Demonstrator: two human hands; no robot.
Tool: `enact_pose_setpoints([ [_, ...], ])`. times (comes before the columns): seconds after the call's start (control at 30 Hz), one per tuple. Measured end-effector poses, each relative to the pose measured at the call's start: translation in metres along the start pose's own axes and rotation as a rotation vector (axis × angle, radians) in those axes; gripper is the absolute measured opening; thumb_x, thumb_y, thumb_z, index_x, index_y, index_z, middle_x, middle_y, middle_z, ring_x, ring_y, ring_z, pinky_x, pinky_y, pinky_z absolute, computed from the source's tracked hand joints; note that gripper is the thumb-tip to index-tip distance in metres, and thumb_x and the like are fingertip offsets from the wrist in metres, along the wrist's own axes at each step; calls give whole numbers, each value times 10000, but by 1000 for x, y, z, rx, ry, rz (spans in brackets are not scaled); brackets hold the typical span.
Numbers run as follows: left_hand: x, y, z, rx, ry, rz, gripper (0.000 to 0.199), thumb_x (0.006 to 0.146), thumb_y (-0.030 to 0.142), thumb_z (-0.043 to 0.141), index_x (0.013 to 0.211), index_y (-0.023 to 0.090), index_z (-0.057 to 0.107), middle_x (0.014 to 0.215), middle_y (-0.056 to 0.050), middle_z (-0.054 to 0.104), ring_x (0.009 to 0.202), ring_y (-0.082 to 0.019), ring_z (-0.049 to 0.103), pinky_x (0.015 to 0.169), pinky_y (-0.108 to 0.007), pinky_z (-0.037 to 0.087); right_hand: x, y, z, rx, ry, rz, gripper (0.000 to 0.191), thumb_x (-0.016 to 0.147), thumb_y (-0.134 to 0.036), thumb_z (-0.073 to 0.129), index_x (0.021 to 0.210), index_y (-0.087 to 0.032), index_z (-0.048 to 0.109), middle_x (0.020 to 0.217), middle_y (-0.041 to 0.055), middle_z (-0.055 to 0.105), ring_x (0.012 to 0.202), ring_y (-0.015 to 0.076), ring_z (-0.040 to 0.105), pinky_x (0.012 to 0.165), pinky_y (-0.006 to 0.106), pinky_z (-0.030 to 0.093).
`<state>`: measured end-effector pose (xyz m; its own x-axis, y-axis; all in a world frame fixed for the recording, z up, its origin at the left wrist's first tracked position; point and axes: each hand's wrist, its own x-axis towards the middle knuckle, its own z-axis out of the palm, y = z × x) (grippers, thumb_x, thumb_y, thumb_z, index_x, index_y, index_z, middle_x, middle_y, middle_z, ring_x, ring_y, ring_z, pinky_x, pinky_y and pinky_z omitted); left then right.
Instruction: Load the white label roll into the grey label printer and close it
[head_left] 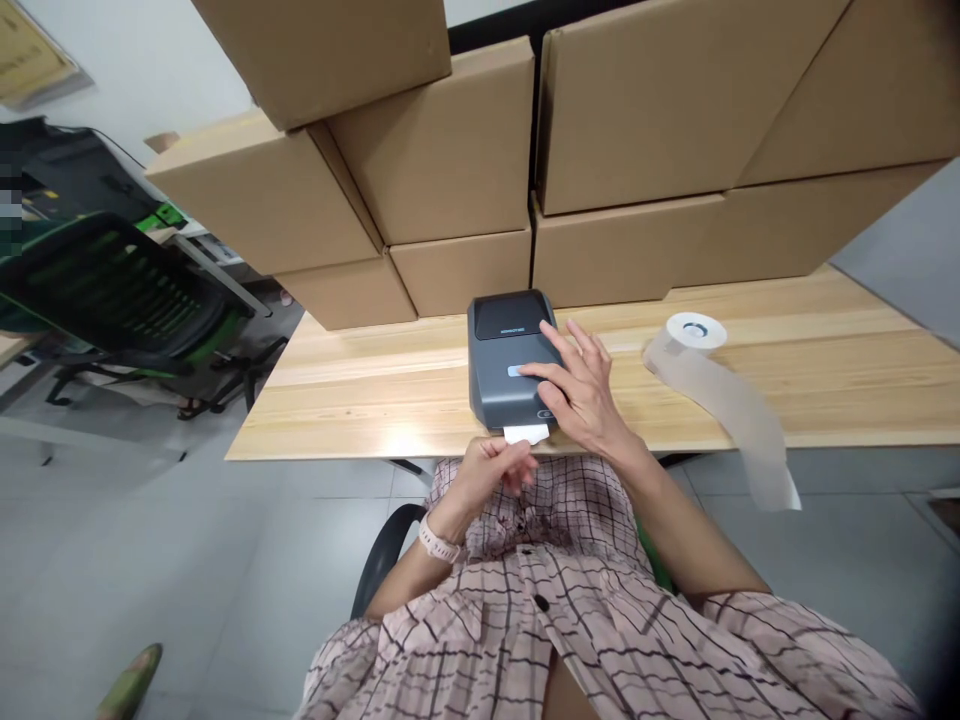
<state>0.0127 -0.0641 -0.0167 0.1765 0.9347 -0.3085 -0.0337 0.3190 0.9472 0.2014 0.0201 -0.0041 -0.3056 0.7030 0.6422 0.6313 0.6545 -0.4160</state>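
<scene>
A dark grey label printer point(499, 395) sits near the front edge of the wooden table point(367, 390). White paper point(527, 433) sticks out of its front slot. My left hand point(491, 470), with a pale watch on the wrist, pinches the end of that paper between thumb and finger. Spread over the printer's top right side is my right hand point(581, 390), its fingers apart and nothing held. One of its fingertips is at the small light panel on the lid. To the right, a roll of white labels point(694, 332) has a long strip unrolled over the table's front edge.
Stacked cardboard boxes point(457, 150) line the back of the table. A black mesh chair point(120, 290) and part of another desk stand at the left. A green shoe tip point(131, 685) shows at the lower left, on the grey tiled floor.
</scene>
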Motion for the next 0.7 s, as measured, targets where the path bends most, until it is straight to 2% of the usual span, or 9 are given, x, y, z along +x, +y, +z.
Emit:
enact_pose_setpoints([
  [0.07, -4, -1, -9, 17, 119, 83, 555, 841, 660, 733, 584, 171, 677, 477, 11, 555, 431, -84, 449, 469, -242, 345, 6, -5, -5, -56, -27, -46, 391, 1115, -452, 390, 1188, -351, 760, 1710, -51, 440, 1652, 321, 238, 1319, 676, 129],
  [0.13, -4, 0, -18, 25, 354, 251, 568, 899, 619, 693, 542, 184, 612, 485, 28, 507, 461, -84, 429, 498, -244, 358, 10, -7, -8, -84, -55, -74, 372, 1112, -472, 412, 1174, -345, 756, 1667, -49, 506, 1655, 320, 236, 1325, 682, 90],
  [0.23, 5, 4, -27, 77, 611, 505, 429, 964, 552, 649, 736, 197, 721, 749, -29, 702, 711, -144, 637, 687, -278, 520, 12, -4, -9, -45, -106, -60, 378, 1106, -514, 419, 1161, -333, 746, 1646, -44, 533, 1660, 323, 233, 1327, 696, 58],
  [0.3, 15, 6, -29, 139, 618, 585, 377, 1000, 544, 607, 1100, 228, 785, 1188, -87, 777, 1137, -218, 706, 997, -367, 562, 9, 2, -7, 51, -125, -1, 417, 1106, -553, 387, 1185, -333, 733, 1678, -36, 491, 1666, 318, 221, 1329, 697, 94],
  [0.33, 19, 8, -28, 163, 585, 595, 434, 1017, 550, 578, 1287, 250, 740, 1404, -98, 712, 1340, -245, 636, 1147, -418, 503, 5, 5, -6, 121, -115, 44, 446, 1109, -567, 354, 1225, -336, 717, 1697, -29, 464, 1669, 307, 217, 1331, 686, 131],
  [0.4, 27, 11, -26, 172, 500, 589, 551, 1045, 574, 513, 1499, 278, 610, 1636, -86, 545, 1552, -265, 466, 1310, -472, 352, -3, 12, -2, 274, -53, 146, 505, 1115, -586, 277, 1373, -353, 642, 1733, -13, 404, 1674, 273, 209, 1337, 642, 203],
  [0.47, 32, 16, -24, 150, 450, 593, 603, 1056, 598, 468, 1559, 277, 555, 1693, -72, 478, 1603, -261, 401, 1351, -470, 296, -8, 16, 2, 394, 13, 227, 567, 1108, -614, 228, 1546, -371, 494, 1761, 3, 348, 1673, 243, 212, 1353, 590, 226],
  [0.57, 37, 33, -24, 128, 452, 625, 614, 1071, 617, 407, 1539, 261, 583, 1673, -66, 507, 1599, -249, 415, 1359, -463, 297, 0, 17, 4, 469, 40, 244, 684, 1075, -698, 211, 1666, -371, 319, 1786, 24, 283, 1678, 247, 196, 1376, 550, 188],
  [0.7, 53, 70, -32, 110, 381, 719, 640, 1078, 643, 323, 1494, 261, 625, 1624, -64, 571, 1565, -265, 472, 1337, -475, 335, 49, 18, -4, 469, 100, 171, 806, 1016, -804, 154, 1670, -360, 308, 1767, 45, 324, 1668, 293, 225, 1369, 564, 197],
])
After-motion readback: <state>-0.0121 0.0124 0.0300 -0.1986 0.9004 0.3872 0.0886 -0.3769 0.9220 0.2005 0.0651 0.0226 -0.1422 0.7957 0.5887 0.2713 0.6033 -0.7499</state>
